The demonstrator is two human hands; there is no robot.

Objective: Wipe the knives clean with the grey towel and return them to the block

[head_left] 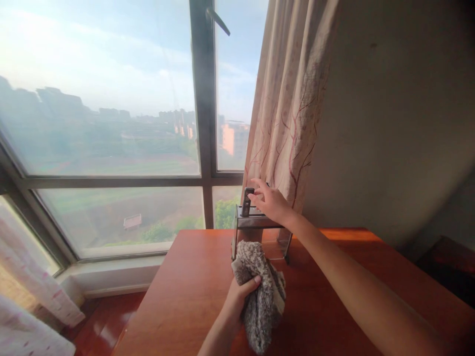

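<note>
Rising from the rack (260,222), an upright handle (245,206) stood just left of right hand (273,202), fingers apart. Left hand (236,297) clamped cloth (260,316).

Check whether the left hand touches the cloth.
Touching. The head view shows it: the left hand grips the cloth, thumb lying across its front.

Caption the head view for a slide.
Left hand holding a gray cloth, right hand at a dark handle atop a rack by a window.
</note>
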